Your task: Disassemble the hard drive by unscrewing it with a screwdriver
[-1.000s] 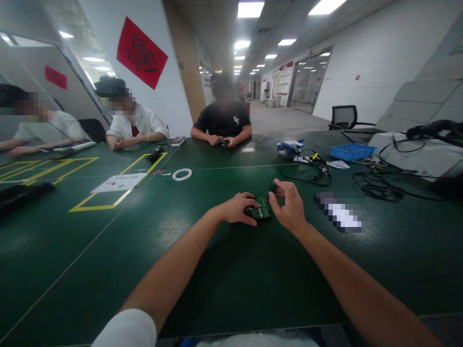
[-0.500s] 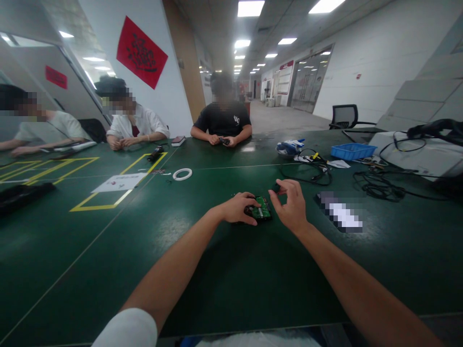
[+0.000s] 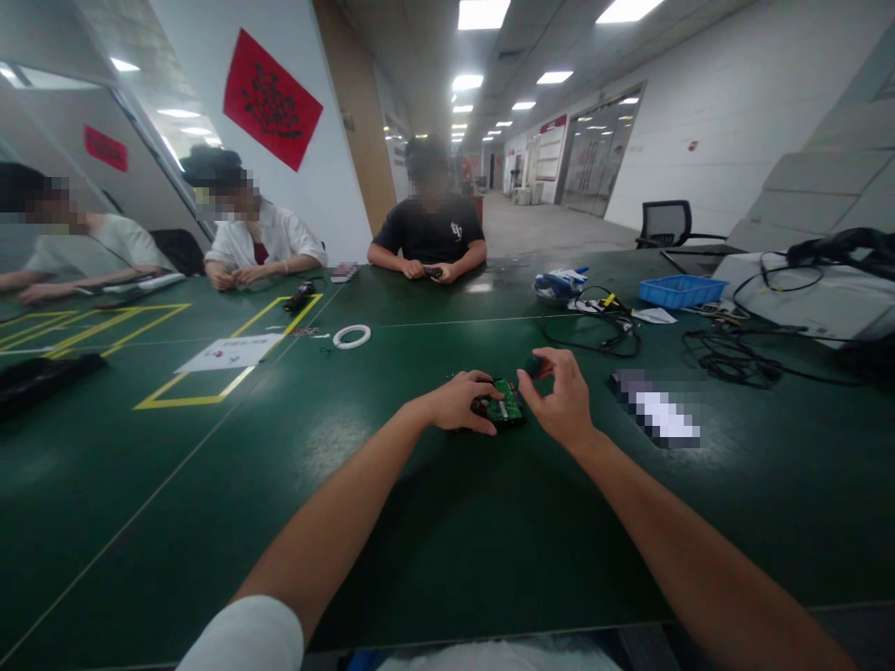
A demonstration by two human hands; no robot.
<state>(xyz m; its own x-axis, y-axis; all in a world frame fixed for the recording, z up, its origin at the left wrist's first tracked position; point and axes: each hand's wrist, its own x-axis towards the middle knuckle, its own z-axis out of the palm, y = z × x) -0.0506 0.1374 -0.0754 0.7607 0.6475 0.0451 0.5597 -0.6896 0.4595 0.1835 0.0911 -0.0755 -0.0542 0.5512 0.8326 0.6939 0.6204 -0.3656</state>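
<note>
A small green circuit board (image 3: 506, 403) in a black frame lies on the dark green table (image 3: 447, 522) in front of me. My left hand (image 3: 458, 401) rests on its left side, fingers curled down on it. My right hand (image 3: 559, 396) hovers just right of the board, thumb and fingertips pinched round a small dark part (image 3: 532, 364) held above the table.
Two people sit across the table; one in a black shirt (image 3: 433, 233) handles a small object. A white tape ring (image 3: 351, 335), yellow floor-tape markings (image 3: 202, 396), a paper sheet (image 3: 229, 352), black cables (image 3: 727, 359), a blue tray (image 3: 681, 292) and a blurred flat item (image 3: 657, 415) lie around.
My right hand has barely shifted, turning the small dark part slightly between its fingers. My left hand stays on the board.
</note>
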